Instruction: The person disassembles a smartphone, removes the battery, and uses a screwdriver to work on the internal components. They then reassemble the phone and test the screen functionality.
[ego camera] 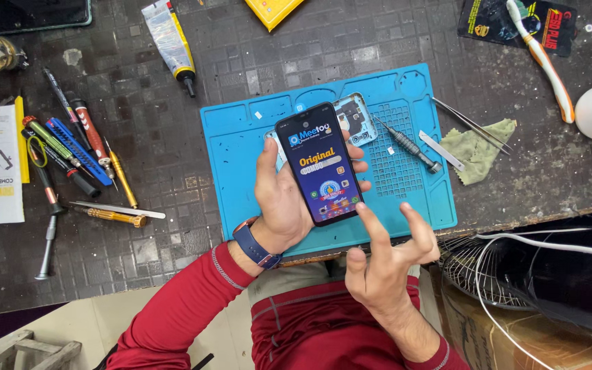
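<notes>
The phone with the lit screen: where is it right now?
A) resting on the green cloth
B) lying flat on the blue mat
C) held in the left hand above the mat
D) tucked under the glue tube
C: the left hand wraps the phone, lifted over the blue mat.

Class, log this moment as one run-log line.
left hand: holds smartphone, screen lit | right hand: forefinger at phone's lower edge | below: blue mat

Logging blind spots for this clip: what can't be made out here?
Head view only:
- Phone frame on the blue mat: mostly hidden behind the phone in the left hand.
- Right hand: whether its fingertip touches the screen is unclear.
- Yellow item: cut off by the top edge.
</notes>
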